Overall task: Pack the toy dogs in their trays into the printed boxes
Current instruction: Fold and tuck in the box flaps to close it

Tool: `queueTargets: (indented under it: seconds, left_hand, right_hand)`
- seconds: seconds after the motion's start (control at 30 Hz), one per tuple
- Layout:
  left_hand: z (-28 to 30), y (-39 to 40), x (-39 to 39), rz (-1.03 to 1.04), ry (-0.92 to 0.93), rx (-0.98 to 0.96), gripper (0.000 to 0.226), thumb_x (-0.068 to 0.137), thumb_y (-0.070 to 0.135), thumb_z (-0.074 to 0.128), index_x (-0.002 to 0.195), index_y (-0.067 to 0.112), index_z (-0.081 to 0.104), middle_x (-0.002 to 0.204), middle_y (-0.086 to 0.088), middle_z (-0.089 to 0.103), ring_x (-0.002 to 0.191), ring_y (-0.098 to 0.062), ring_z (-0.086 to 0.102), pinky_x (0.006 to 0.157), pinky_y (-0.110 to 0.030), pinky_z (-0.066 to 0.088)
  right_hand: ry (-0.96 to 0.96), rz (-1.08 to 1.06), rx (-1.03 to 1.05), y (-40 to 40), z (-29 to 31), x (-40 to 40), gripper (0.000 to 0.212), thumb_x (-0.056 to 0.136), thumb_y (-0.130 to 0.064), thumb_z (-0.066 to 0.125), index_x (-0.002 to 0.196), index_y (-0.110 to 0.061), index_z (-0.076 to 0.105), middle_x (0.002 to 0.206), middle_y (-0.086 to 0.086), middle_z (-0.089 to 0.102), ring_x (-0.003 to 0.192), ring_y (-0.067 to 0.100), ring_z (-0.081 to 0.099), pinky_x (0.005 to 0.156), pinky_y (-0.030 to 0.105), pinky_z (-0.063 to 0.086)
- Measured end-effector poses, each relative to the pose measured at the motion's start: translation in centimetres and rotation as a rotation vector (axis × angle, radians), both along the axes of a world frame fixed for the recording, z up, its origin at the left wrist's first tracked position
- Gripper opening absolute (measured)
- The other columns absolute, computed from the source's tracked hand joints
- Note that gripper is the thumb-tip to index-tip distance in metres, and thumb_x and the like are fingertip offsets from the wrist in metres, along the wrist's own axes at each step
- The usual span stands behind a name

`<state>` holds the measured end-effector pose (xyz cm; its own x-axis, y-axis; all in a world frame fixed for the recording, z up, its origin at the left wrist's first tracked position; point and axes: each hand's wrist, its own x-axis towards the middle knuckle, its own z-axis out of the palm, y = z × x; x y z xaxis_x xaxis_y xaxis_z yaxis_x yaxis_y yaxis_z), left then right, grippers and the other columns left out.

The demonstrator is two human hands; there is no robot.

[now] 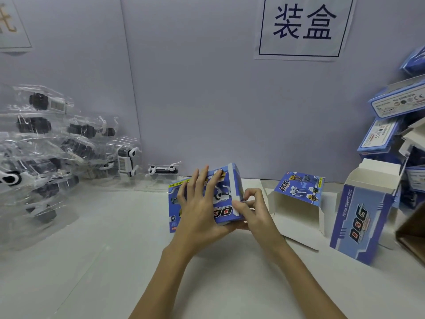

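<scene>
Left hand (197, 203) flat on printed box (226, 194), hiding print; right hand (250, 208) pinches end flap; contents unseen.

Before us on the table (96, 238), trayed toy dogs (46, 143) pile at far left; the held box (204, 194) sits centre, two open boxes (299, 203) to its right, stacked boxes (395, 107) beyond them against the wall.

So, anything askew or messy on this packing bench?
Only the stock: the clear trays of toy dogs at left lie in a loose, tilted heap, and the closed boxes at right lean unevenly. No damage is visible.
</scene>
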<state>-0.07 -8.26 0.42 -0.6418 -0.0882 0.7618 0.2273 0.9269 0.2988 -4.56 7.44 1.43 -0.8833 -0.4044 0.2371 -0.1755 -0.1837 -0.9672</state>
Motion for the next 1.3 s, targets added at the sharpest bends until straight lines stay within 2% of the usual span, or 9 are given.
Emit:
queueTargets:
  seconds: [0.17,0.27,0.37,0.53,0.63,0.73,0.83,1.0,1.3]
  left_hand:
    - [-0.2,-0.1,-0.1,-0.012,0.009,-0.1,0.113,0.065,0.084,0.068,0.157,0.025,0.039,0.157,0.001,0.04,0.149,-0.024,0.034,0.119,-0.053,0.022]
    - [-0.5,0.2,-0.1,0.008,0.009,-0.158,0.114,0.064,0.085,0.068,0.158,0.025,0.04,0.156,0.0,0.041,0.149,-0.024,0.034,0.119,-0.05,0.021]
    - [-0.6,0.4,-0.2,0.01,0.005,-0.178,0.115,0.063,0.083,0.074,0.157,0.025,0.041,0.156,-0.001,0.041,0.148,-0.025,0.035,0.119,-0.05,0.02]
    - [-0.9,0.4,-0.3,-0.003,-0.031,-0.191,0.114,0.065,0.084,0.071,0.158,0.029,0.037,0.159,0.0,0.039,0.151,-0.024,0.03,0.12,-0.049,0.017]
    - [-1.1,0.6,-0.4,-0.011,-0.079,-0.225,0.113,0.067,0.084,0.07,0.161,0.033,0.031,0.162,0.002,0.034,0.154,-0.023,0.025,0.122,-0.05,0.014]
    - [-1.1,0.4,-0.4,-0.023,-0.043,-0.2,0.111,0.065,0.08,0.074,0.159,0.034,0.034,0.16,0.003,0.037,0.152,-0.023,0.03,0.12,-0.051,0.017]
    - [-0.8,0.2,-0.3,-0.029,-0.012,-0.16,0.109,0.064,0.077,0.075,0.157,0.032,0.039,0.158,0.002,0.039,0.149,-0.024,0.033,0.119,-0.051,0.02]
    - [-0.6,0.2,-0.1,-0.006,0.015,-0.137,0.108,0.065,0.077,0.077,0.156,0.033,0.04,0.156,-0.001,0.038,0.147,-0.027,0.034,0.119,-0.052,0.021]
    - [-0.6,0.5,-0.1,0.052,0.043,-0.192,0.108,0.066,0.08,0.074,0.157,0.031,0.042,0.155,-0.007,0.039,0.146,-0.029,0.035,0.115,-0.054,0.023]
  right_hand:
    - [0.038,0.052,0.092,1.1,0.2,-0.4,0.022,0.104,-0.006,0.059,0.113,-0.009,0.039,0.122,0.019,0.064,0.096,0.023,0.076,0.07,0.027,0.06]
    - [0.011,-0.034,-0.049,0.3,0.2,0.0,0.028,0.104,-0.028,0.059,0.113,-0.011,0.04,0.123,0.015,0.066,0.094,0.018,0.077,0.064,0.026,0.059]
    - [0.011,-0.154,-0.104,-0.2,0.0,0.3,0.041,0.089,-0.048,0.061,0.116,-0.022,0.045,0.118,0.006,0.07,0.094,0.016,0.078,0.063,0.03,0.062]
    - [-0.016,-0.224,-0.13,-0.9,-0.9,0.1,0.028,0.094,-0.052,0.059,0.118,-0.039,0.052,0.113,0.001,0.074,0.093,0.017,0.078,0.068,0.038,0.065]
    - [-0.062,-0.277,-0.176,-1.1,-1.4,0.0,0.013,0.1,-0.049,0.058,0.112,-0.045,0.055,0.102,-0.001,0.078,0.086,0.018,0.079,0.06,0.03,0.062]
    - [-0.099,-0.283,-0.191,-1.0,-1.4,-0.4,0.019,0.098,-0.058,0.054,0.114,-0.048,0.055,0.098,-0.015,0.077,0.089,0.015,0.079,0.062,0.034,0.064]
    - [-0.128,-0.272,-0.213,-0.5,-0.9,-1.0,0.019,0.104,-0.053,0.053,0.12,-0.047,0.058,0.099,-0.018,0.076,0.094,0.016,0.078,0.075,0.046,0.065]
    - [0.061,-0.222,-0.122,0.0,-0.3,-0.6,0.026,0.106,-0.041,0.055,0.131,-0.039,0.06,0.101,-0.01,0.079,0.092,0.016,0.078,0.062,0.029,0.062]
    - [0.16,-0.179,-0.042,-0.2,-0.7,-0.5,0.044,0.108,-0.026,0.053,0.15,-0.035,0.053,0.112,-0.015,0.078,0.102,0.011,0.076,0.072,0.027,0.064]
